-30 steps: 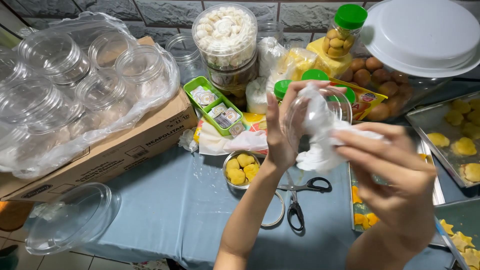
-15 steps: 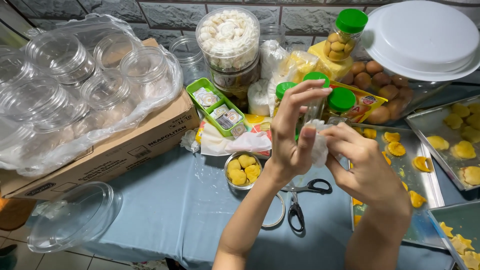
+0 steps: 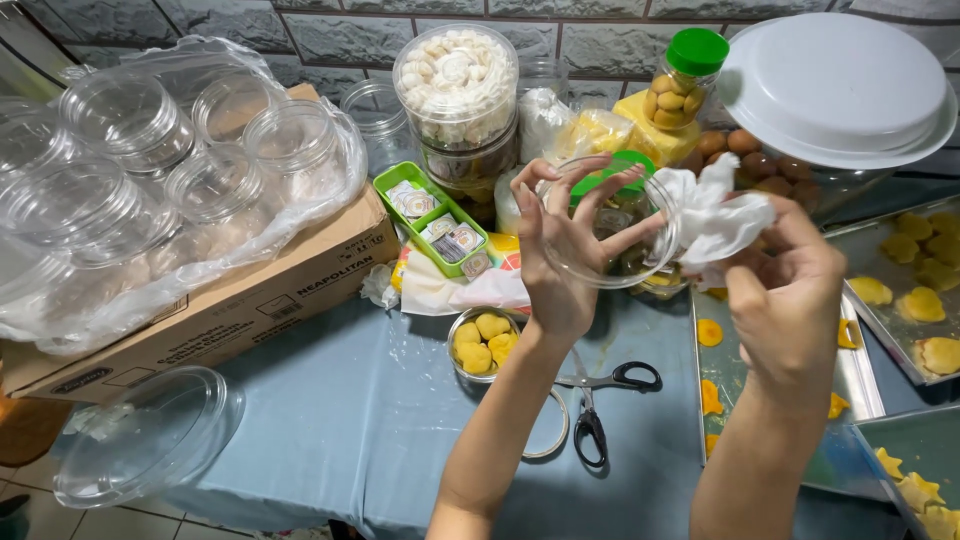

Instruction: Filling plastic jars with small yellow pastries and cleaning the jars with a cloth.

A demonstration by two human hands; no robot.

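Observation:
My left hand (image 3: 562, 250) grips a clear round plastic jar (image 3: 620, 232) from behind, fingers spread across its base, with the mouth turned toward the right. My right hand (image 3: 790, 290) pinches a crumpled white tissue (image 3: 712, 218) just at the jar's rim. Both hands hover above the blue-grey tablecloth (image 3: 340, 410). Below them lie black-handled scissors (image 3: 600, 395) and a small metal cup of yellow cookies (image 3: 483, 339).
A cardboard box (image 3: 220, 300) at left carries a plastic bag of empty clear jars (image 3: 150, 170). A clear lid (image 3: 140, 435) lies near the front left edge. Filled cookie jars (image 3: 457, 80), a green tray of labels (image 3: 432, 212), a white lid (image 3: 835, 85) and metal baking trays (image 3: 860, 345) crowd the back and right.
The jar has turned from edge-on to mouth facing right. My right hand drew the tissue out of the jar and up to its rim.

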